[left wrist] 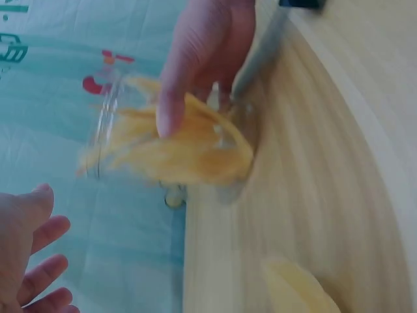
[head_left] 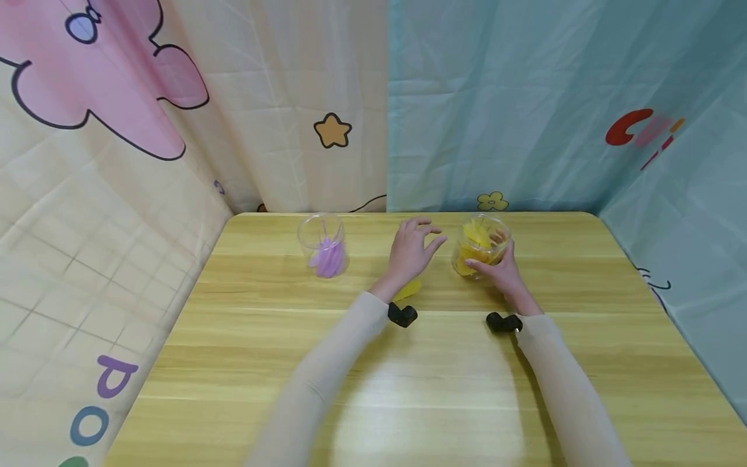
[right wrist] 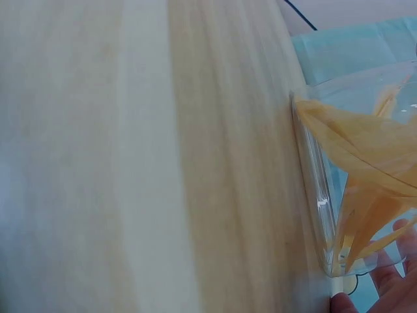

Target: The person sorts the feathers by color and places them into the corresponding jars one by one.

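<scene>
My right hand [head_left: 503, 267] grips the side of a clear plastic cup [head_left: 458, 251] on the table, its thumb on the near wall. Yellow feathers [head_left: 475, 241] fill this cup, looking orange in the right wrist view. To its left, my left hand [head_left: 410, 250] is raised with fingers spread and slightly bent, holding nothing. A loose yellow feather [head_left: 408, 290] lies on the table beside the left wrist, partly hidden by it. Further left stands a second clear cup [head_left: 300, 233] holding purple feathers [head_left: 328, 258].
The wooden table [head_left: 432, 389] ends at a back edge just behind both cups. Printed curtains [head_left: 280, 97] hang behind it and along both sides. A black wrist mount [head_left: 403, 316] sits on the left wrist, another [head_left: 503, 322] on the right.
</scene>
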### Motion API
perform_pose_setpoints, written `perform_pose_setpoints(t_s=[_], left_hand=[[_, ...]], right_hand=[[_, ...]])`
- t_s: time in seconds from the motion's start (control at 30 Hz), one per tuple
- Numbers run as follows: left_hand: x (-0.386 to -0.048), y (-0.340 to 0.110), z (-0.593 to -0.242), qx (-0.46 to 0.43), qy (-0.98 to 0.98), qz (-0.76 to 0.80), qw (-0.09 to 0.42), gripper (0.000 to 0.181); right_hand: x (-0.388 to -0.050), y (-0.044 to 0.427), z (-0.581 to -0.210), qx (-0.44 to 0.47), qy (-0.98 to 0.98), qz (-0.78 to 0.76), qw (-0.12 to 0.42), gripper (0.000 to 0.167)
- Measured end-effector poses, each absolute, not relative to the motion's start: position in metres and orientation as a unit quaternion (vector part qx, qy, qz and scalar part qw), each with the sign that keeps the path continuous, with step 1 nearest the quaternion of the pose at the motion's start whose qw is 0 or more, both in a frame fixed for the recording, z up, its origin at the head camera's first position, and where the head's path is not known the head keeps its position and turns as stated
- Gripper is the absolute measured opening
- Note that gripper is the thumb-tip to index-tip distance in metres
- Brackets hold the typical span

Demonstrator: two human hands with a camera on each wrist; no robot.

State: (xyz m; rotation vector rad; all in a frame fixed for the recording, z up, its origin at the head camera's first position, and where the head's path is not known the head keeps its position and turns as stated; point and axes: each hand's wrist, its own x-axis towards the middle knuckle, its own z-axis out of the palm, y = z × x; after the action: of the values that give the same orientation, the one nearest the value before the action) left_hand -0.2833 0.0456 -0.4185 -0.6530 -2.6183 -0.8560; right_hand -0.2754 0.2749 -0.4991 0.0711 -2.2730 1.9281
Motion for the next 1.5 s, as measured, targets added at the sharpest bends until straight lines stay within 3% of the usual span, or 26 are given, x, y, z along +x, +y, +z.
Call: perform_pose_setpoints(t_s=[0.17,0.6,0.83,1.13,1.5], left_hand=[[-0.278,0.008,-0.437,-0.215,-0.905,-0.339,0.14,0.028],[-0.245,-0.09,-0.471,-0.202,-0.908,-0.366,0.04,0.025],[-0.235,-0.115,-0.475,-0.222,-0.909,-0.352,-0.005,0.019],[-0.231,-0.119,-0.479,-0.267,-0.927,-0.264,0.013,0.017],[-0.231,-0.118,-0.482,-0.255,-0.93,-0.265,0.026,0.008]], right_hand=[[-0.277,0.275,-0.497,0.015,-0.759,0.646,0.076,0.1],[-0.261,0.266,-0.472,0.011,-0.751,0.658,0.051,0.098],[-0.258,0.266,-0.468,0.006,-0.756,0.653,0.043,0.097],[-0.269,0.272,-0.487,0.004,-0.76,0.649,0.043,0.103],[-0.272,0.274,-0.493,0.012,-0.755,0.654,0.053,0.102]])
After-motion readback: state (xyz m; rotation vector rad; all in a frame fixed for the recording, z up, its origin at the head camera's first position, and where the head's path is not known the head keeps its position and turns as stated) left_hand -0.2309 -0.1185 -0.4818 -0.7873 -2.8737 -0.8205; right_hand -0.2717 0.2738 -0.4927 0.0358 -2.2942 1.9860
